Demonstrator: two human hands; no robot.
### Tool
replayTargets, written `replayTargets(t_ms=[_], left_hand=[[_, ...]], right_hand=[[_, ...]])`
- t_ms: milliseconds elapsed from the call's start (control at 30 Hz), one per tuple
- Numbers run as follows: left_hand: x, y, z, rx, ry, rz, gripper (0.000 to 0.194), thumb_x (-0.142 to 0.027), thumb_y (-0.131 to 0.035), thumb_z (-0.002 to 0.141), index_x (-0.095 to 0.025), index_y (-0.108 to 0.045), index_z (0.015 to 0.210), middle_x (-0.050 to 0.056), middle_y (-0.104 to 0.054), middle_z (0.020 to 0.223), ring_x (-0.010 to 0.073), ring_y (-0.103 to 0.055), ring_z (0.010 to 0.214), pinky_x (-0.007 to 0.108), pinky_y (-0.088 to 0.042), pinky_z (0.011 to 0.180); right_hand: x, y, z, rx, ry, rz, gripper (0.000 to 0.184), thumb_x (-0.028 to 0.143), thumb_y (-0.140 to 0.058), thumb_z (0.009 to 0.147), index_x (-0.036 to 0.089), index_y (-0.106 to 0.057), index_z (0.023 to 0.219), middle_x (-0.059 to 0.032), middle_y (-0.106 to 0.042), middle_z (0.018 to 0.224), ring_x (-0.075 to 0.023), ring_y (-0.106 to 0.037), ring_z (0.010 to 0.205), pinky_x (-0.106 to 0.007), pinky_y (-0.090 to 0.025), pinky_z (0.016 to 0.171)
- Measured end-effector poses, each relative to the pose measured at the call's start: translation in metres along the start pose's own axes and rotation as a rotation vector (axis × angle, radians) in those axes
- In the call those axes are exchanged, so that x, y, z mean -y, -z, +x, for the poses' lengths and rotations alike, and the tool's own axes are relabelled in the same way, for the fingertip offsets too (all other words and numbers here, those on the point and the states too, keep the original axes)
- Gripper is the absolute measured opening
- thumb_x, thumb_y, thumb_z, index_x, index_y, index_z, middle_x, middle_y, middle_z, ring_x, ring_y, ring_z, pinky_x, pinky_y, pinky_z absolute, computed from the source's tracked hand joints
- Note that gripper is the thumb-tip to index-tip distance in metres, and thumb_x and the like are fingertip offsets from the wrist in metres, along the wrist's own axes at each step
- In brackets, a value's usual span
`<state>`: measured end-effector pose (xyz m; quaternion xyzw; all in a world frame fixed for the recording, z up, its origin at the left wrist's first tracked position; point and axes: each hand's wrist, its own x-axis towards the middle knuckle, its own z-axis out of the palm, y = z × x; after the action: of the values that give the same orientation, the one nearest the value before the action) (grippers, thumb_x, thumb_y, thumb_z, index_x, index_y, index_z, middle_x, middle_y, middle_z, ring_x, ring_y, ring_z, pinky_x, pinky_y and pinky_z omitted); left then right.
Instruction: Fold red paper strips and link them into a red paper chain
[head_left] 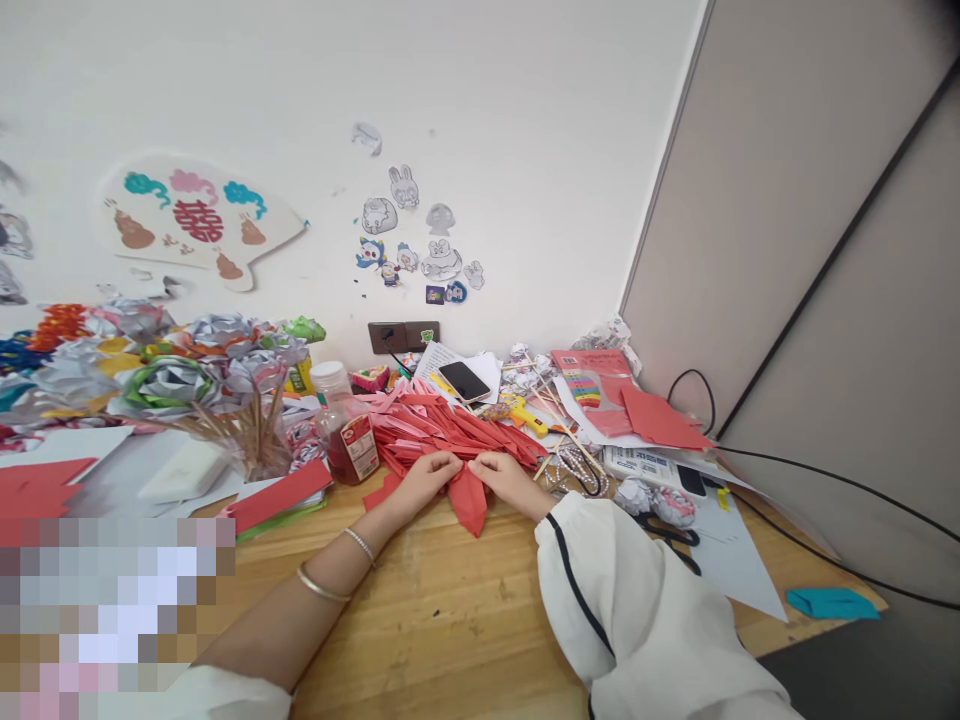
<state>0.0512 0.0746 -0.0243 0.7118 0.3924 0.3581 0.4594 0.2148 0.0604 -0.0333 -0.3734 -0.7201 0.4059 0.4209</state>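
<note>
Two hands, left (424, 482) and right (514, 482), close together, each pinching the upper edge of one folded red paper piece (469, 502) between thumb and fingers; its point hangs toward the wearer. Holding both sides probably keeps the folds tight and lets it be worked evenly. Fold detail at the fingertips too small to read; can't tell how many layers. Piece sits at the front of the red paper strip pile (427, 415), just above the bare front of the tabletop (435, 610), likely for elbow room. Pile is pushed toward the wall, presumably to free that front area. Yellow glue gun (527, 415) lies behind the right hand, black-handled scissors (673, 535) beyond the right sleeve, both seemingly parked within reach.
</note>
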Motion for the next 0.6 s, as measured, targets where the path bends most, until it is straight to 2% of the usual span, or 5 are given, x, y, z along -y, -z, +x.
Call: replayTargets(t_ms=[333,600], left_hand=[[0.0052,0.0005,0.0025,0.006,-0.027,0.055,0.028,-0.04,-0.045,0.072,-0.014,-0.051,0.065,-0.005,-0.041,0.054,0.0084,-0.037,0.05,0.018,-0.03,0.046],[0.0023,-0.0011,0.0028,-0.032,-0.08,0.168,0.026,-0.038,-0.041,0.074,-0.015,-0.05,0.065,-0.004,-0.045,0.058,0.0101,-0.039,0.055,0.02,-0.033,0.05]], right_hand=[[0.0048,-0.0007,-0.0009,-0.055,0.024,-0.008,0.021,0.035,-0.044,0.077,0.016,-0.051,0.073,0.0004,-0.049,0.068,-0.012,-0.046,0.065,-0.023,-0.036,0.061],[0.0013,-0.0008,-0.0007,-0.033,0.031,-0.075,0.023,0.035,-0.042,0.077,0.015,-0.051,0.069,0.0008,-0.05,0.065,-0.0115,-0.046,0.062,-0.022,-0.036,0.058]])
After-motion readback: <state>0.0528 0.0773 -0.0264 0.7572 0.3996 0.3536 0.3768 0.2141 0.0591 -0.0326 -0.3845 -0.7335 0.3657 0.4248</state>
